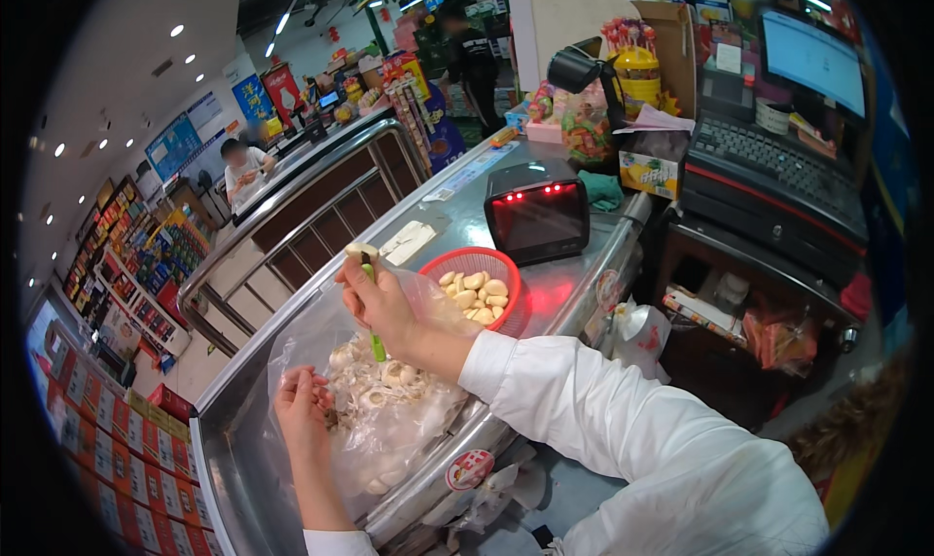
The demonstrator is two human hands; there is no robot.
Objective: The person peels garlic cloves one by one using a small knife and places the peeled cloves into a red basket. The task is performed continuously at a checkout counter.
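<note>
My right hand point(379, 300) is raised over a clear plastic bag point(292, 352) and grips a small green-handled tool point(377, 346), possibly a paring knife. A pale garlic clove point(361, 250) shows at its fingertips, against the tool's dark upper part. Lower and to the left, my left hand point(303, 403) has its fingers curled at the bag's edge; whether they pinch anything is hidden. Between the hands, garlic bulbs and papery skins point(379, 381) fill the bag. Peeled cloves point(478, 293) lie in a red plastic basket point(519, 286) beyond my right wrist.
A scanner box point(538, 213) with red lights stands on the metal counter point(467, 184) behind the basket. Farther right are a keyboard point(773, 155) and a monitor point(813, 60). Steel railing point(292, 228) runs along the left. Two people point(244, 165) point(474, 63) are in the background.
</note>
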